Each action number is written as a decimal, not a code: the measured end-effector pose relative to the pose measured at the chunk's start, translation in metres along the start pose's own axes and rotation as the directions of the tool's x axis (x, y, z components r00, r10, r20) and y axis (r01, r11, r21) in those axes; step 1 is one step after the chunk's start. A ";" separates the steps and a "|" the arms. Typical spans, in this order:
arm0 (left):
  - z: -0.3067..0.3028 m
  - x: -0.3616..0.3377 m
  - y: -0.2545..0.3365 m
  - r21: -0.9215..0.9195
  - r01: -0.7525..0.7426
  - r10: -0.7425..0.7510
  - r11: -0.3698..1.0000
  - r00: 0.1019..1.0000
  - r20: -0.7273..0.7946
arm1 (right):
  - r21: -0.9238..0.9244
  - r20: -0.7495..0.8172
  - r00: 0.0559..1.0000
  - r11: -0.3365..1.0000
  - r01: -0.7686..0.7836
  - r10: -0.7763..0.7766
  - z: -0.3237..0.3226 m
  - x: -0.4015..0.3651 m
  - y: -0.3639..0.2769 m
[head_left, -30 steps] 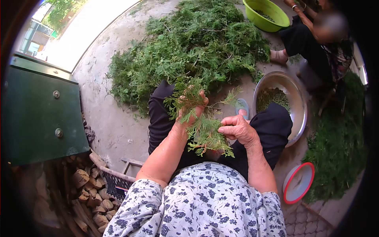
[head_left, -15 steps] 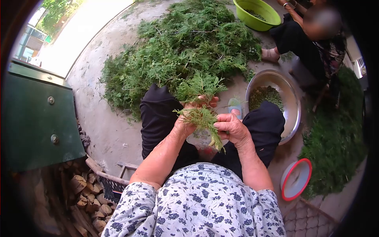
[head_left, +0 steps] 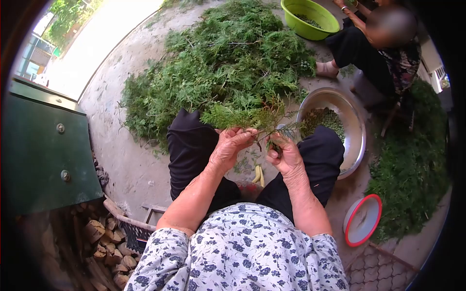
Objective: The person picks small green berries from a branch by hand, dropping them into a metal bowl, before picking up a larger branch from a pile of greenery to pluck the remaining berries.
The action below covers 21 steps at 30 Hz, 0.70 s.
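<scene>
– Gripping what, that left hand (head_left: 227, 145)?
– A conifer sprig (head_left: 242, 116), closed round its stem above the lap, steadying it. Right hand (head_left: 286, 157) pinches its tip, just beside the steel basin (head_left: 360, 145), probably kept within reach.

Bare concrete floor (head_left: 131, 160); green metal cabinet (head_left: 43, 150) left; firewood (head_left: 97, 242) below; sunlight (head_left: 92, 43) upper left.

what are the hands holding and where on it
A sprig: the left hand grips its lower stem, and the right hand pinches a side twig.
</scene>
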<state>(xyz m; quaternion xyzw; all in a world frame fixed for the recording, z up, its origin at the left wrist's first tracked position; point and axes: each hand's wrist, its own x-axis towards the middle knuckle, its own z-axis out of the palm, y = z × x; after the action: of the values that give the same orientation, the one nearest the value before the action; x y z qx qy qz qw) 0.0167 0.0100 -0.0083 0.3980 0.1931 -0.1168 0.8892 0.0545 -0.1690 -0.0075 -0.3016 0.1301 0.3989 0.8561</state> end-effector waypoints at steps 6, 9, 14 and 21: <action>-0.005 0.000 -0.005 0.098 -0.068 0.071 0.993 0.997 -0.028 | 0.043 -0.106 0.994 0.998 0.042 -0.037 -0.010 0.005 0.005; -0.003 -0.003 0.000 0.061 -0.091 0.096 0.994 0.991 -0.088 | -0.019 -0.218 0.972 0.996 0.087 -0.089 -0.005 0.000 0.002; -0.012 0.000 -0.003 0.177 -0.135 0.166 0.975 0.971 -0.171 | -0.028 -0.271 0.934 0.972 0.233 -0.232 -0.011 -0.007 -0.015; -0.031 0.012 -0.032 0.552 0.426 -0.380 0.716 0.902 -0.203 | -0.012 -0.281 0.927 0.967 0.253 -0.246 -0.010 -0.010 -0.017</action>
<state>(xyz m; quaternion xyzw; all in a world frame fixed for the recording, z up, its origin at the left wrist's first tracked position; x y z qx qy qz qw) 0.0082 0.0115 -0.0536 0.6039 0.2626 -0.3463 0.6682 0.0609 -0.1894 -0.0039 -0.3589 0.2155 0.2384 0.8763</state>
